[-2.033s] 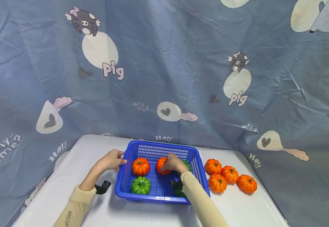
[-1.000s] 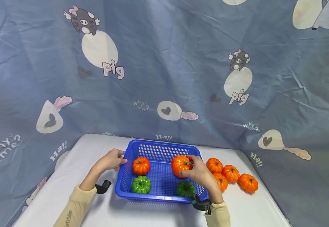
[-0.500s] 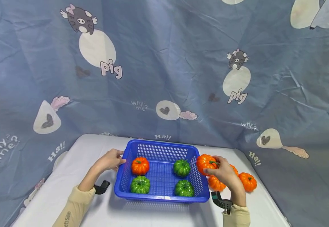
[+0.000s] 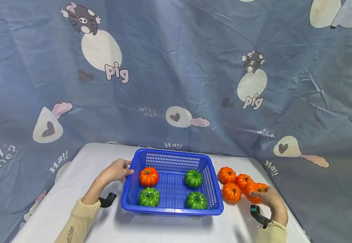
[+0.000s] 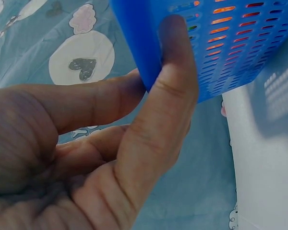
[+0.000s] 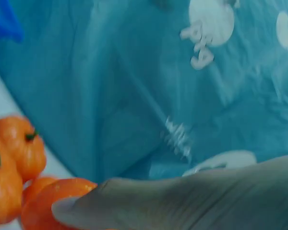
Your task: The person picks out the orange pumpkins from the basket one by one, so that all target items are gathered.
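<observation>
My left hand [image 4: 115,171] pinches the left rim of a blue plastic basket [image 4: 173,211]; in the left wrist view its thumb and finger lie either side of the rim. Inside the basket sit an orange pumpkin [image 4: 149,176] at back left and three green pumpkins: one at front left [image 4: 149,197], one at back right [image 4: 194,178], one at front right [image 4: 196,200]. To the right of the basket my right hand [image 4: 272,199] grips another orange pumpkin [image 4: 252,193] by its side, the stem toward the palm. This pumpkin overlaps the rightmost loose one, mostly hidden behind it.
Loose orange pumpkins lie on the white tabletop [image 4: 151,229] between basket and right hand: one at the back [image 4: 227,174], one nearer [image 4: 231,193], one beside the held pumpkin [image 4: 242,181]. A blue patterned curtain [image 4: 176,84] hangs behind and along both sides.
My right hand took the orange pumpkin from the basket's back right and carried it over the right rim to the loose pumpkins. The left hand has stayed on the rim.
</observation>
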Demonstrator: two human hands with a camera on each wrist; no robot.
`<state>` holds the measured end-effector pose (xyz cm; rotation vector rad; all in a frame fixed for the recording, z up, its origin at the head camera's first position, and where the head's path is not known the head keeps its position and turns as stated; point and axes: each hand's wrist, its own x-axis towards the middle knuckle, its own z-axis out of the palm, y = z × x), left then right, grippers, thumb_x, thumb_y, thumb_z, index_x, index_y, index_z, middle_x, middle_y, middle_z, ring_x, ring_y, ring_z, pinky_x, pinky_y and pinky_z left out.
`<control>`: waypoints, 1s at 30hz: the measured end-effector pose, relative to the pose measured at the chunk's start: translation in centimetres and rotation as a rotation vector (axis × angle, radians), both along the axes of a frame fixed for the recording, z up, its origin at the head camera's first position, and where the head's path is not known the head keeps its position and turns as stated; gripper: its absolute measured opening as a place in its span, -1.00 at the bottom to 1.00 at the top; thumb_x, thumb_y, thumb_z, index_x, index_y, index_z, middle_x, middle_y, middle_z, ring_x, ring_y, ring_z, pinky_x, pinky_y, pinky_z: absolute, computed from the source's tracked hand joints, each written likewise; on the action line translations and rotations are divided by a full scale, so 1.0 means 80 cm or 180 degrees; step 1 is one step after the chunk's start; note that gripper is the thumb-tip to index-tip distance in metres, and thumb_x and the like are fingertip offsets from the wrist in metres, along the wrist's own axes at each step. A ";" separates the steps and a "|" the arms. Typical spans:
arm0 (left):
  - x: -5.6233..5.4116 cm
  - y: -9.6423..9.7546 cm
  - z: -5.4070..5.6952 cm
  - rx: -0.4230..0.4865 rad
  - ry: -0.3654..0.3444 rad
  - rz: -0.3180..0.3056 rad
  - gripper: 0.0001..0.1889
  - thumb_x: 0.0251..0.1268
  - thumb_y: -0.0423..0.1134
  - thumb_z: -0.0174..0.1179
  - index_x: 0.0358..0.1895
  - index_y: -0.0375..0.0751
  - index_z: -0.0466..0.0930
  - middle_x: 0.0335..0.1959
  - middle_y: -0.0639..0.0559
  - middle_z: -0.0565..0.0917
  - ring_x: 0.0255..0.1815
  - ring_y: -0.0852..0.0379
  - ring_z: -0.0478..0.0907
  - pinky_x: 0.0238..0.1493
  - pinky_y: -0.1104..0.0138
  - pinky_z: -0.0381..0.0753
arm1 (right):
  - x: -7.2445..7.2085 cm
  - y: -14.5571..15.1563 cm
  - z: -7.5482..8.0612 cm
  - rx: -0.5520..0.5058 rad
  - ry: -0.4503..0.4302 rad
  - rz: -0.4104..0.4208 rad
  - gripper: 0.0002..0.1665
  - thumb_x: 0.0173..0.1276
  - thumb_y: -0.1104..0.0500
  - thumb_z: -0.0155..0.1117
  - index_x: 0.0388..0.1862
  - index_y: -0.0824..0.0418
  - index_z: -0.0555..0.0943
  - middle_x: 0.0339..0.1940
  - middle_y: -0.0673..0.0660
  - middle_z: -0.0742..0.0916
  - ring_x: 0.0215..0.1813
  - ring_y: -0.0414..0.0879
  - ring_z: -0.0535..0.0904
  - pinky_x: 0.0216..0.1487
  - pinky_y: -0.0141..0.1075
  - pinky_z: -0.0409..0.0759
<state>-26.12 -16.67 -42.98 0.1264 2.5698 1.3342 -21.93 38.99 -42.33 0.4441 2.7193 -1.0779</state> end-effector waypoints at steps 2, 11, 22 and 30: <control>0.000 0.000 0.001 0.0004 0.0000 0.0002 -0.47 0.38 -0.40 0.09 0.32 -0.64 0.23 -0.36 -0.18 0.58 -0.47 0.13 0.63 -0.43 0.22 0.73 | -0.003 0.008 -0.011 -0.0024 -0.0206 -0.0038 0.05 0.14 -0.01 0.38 0.28 0.71 0.14 0.24 0.67 0.29 0.26 0.52 0.25 0.28 0.26 0.32; -0.003 -0.002 -0.002 0.0043 -0.0019 0.0017 -0.46 0.39 -0.39 0.09 0.33 -0.63 0.22 -0.34 -0.19 0.59 -0.43 0.11 0.63 -0.42 0.21 0.73 | -0.017 0.015 -0.053 -0.0238 -0.0620 -0.0185 0.24 0.09 -0.05 0.44 0.32 0.74 -0.03 0.30 0.69 0.15 0.32 0.57 0.10 0.37 0.30 0.18; 0.001 0.002 -0.002 -0.0047 0.0006 0.0047 -0.47 0.37 -0.39 0.11 0.31 -0.63 0.26 -0.35 -0.17 0.59 -0.47 0.13 0.61 -0.43 0.23 0.73 | -0.002 0.002 -0.013 0.0042 -0.0076 -0.0270 0.09 0.18 -0.12 0.31 0.26 0.75 0.14 0.26 0.68 0.28 0.27 0.53 0.25 0.31 0.25 0.31; 0.003 0.001 -0.002 -0.0072 0.0052 0.0090 -0.46 0.36 -0.39 0.12 0.31 -0.64 0.25 -0.36 -0.16 0.58 -0.48 0.14 0.61 -0.44 0.24 0.73 | 0.000 -0.058 0.044 -0.0415 0.0632 -0.0096 0.07 0.28 -0.06 0.33 0.47 0.52 0.02 0.43 0.53 0.22 0.45 0.38 0.13 0.45 0.15 0.19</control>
